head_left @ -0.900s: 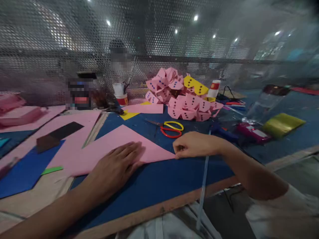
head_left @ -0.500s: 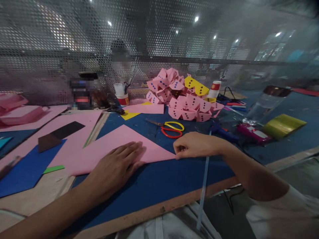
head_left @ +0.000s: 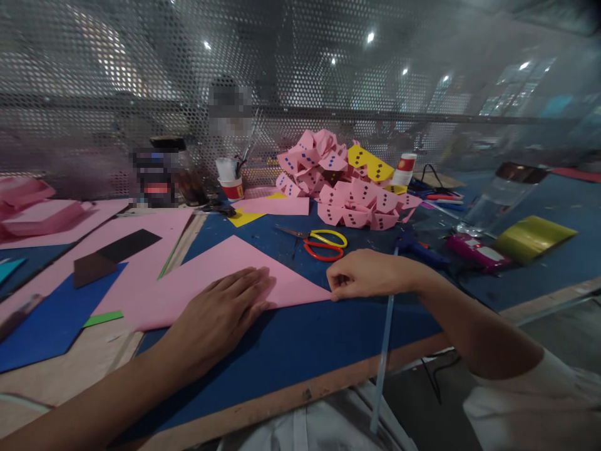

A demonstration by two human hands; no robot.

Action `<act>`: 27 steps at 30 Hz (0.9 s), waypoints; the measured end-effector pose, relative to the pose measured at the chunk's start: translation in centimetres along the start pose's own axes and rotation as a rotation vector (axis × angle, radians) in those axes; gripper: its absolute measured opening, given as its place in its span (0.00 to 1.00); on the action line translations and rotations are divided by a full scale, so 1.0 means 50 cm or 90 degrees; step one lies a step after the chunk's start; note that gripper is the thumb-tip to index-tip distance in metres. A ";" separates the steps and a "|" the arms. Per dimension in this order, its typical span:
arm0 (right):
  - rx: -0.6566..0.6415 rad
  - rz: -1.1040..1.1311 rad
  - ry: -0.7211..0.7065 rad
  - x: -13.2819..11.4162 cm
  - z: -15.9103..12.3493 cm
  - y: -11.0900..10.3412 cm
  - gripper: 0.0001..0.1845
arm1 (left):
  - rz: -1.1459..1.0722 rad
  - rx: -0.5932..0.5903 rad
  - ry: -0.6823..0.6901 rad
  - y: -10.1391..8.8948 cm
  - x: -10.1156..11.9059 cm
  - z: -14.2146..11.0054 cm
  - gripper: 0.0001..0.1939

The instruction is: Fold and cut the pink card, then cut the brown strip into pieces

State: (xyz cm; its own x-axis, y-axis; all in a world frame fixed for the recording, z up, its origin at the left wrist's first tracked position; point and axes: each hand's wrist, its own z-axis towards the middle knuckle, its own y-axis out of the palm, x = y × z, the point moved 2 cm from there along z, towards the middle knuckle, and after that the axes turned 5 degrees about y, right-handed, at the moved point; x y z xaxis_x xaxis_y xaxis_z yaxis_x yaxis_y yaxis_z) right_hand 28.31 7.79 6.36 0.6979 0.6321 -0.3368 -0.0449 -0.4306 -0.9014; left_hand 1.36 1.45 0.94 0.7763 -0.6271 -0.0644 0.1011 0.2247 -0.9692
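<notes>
A large sheet of pink paper (head_left: pixel 225 263) lies folded to a triangle on the blue tabletop (head_left: pixel 282 369). My left hand (head_left: pixel 230 307) rests flat on it, fingers stretched out, pressing near the folded front edge. My right hand (head_left: pixel 366 275) is closed, its thumb and fingertips pinching the paper's right corner. Just beyond my right hand lie scissors (head_left: pixel 323 244) with one red and one yellow handle. A blue glue gun (head_left: pixel 417 249) sits past my right wrist, and a translucent glue stick (head_left: pixel 385 338) runs from it beneath that arm and over the table edge.
Folded pink pieces with dark diamond marks (head_left: pixel 361 203) are heaped at the back. Near them stand a paper cup with tools (head_left: pixel 231 188) and another cup (head_left: pixel 404 169). Right are a clear jar (head_left: pixel 500 194), a magenta device (head_left: pixel 476 250) and a gold roll (head_left: pixel 535 238). Blue card (head_left: pixel 61 313) lies left.
</notes>
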 end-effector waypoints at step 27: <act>0.015 -0.006 0.007 0.003 0.003 -0.001 0.12 | 0.010 0.005 0.011 0.014 -0.010 -0.003 0.27</act>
State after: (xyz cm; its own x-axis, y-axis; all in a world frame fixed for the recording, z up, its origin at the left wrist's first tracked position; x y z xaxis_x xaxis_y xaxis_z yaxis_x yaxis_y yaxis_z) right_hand 28.30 8.02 6.31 0.7061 0.6289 -0.3253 -0.0553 -0.4091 -0.9108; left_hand 0.94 1.82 0.26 0.7668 -0.6364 -0.0841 0.0933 0.2401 -0.9662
